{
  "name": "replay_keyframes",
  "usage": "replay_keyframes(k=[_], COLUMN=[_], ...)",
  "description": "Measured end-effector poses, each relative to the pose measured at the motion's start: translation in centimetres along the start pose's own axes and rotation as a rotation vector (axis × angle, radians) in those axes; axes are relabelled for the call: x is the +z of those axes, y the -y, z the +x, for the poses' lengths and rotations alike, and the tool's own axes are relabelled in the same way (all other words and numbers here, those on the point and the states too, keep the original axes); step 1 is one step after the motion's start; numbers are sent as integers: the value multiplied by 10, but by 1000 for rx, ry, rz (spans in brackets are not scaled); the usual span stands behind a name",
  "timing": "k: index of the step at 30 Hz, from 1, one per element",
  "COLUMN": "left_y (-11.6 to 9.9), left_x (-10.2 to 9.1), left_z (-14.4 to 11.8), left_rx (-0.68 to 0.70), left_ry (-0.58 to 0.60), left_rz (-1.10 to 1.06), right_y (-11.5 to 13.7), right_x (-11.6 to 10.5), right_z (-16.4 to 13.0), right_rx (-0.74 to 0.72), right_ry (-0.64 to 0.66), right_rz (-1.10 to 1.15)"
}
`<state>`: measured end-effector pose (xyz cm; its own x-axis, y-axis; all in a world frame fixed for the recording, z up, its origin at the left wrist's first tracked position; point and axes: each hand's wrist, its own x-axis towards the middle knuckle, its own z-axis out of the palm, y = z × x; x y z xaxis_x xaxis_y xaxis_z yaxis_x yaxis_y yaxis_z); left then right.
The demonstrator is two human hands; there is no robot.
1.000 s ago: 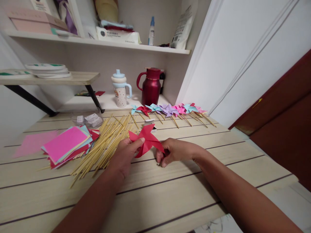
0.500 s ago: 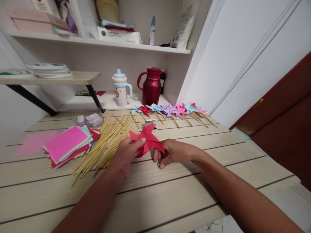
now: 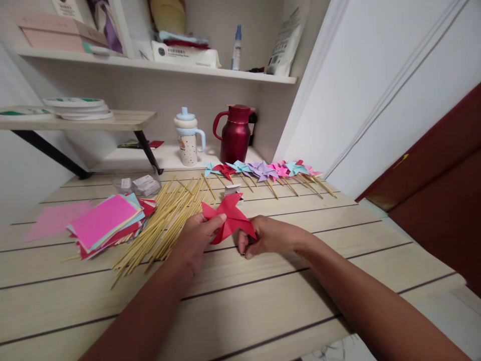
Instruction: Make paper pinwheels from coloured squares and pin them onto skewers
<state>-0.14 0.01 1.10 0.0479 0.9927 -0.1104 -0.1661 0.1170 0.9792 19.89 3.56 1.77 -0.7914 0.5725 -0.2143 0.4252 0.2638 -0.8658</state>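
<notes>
A red paper pinwheel [image 3: 230,218] with folded blades is held above the table. My left hand [image 3: 201,228] pinches its left side, thumb on top and fingers underneath. On the right, my right hand [image 3: 259,238] is close behind the pinwheel's lower right blade, fingers curled. Between its thumb and fingertips sits a small shiny metallic piece [image 3: 243,255], too small to name. Just behind the pinwheel stands a small white box [image 3: 232,189], partly covered by it. Thin wooden sticks [image 3: 161,220] lie in a loose heap left of my left hand.
Finished pinwheels on sticks [image 3: 262,171] lie in a row along the table's back. Coloured paper sheets [image 3: 107,220] are stacked at left, near a clear container [image 3: 139,184]. A patterned cup [image 3: 188,143] and a red jug [image 3: 235,138] stand behind, under a shelf [image 3: 169,68].
My right thumb and fingers have drawn closer together around the small shiny piece. The pinwheel and my left hand stay nearly where they were.
</notes>
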Motion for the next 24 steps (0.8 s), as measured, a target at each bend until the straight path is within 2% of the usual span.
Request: replay_keyframes(k=[19, 24], left_y=[2, -1], left_x=[-1, -2], left_z=[0, 1], left_rx=[5, 11], left_ry=[-31, -56], left_rz=[-18, -51], right_y=[4, 1], right_x=[7, 12], right_z=[4, 8], right_rx=[-57, -109], right_ry=[-63, -143], right_rz=[-67, -119])
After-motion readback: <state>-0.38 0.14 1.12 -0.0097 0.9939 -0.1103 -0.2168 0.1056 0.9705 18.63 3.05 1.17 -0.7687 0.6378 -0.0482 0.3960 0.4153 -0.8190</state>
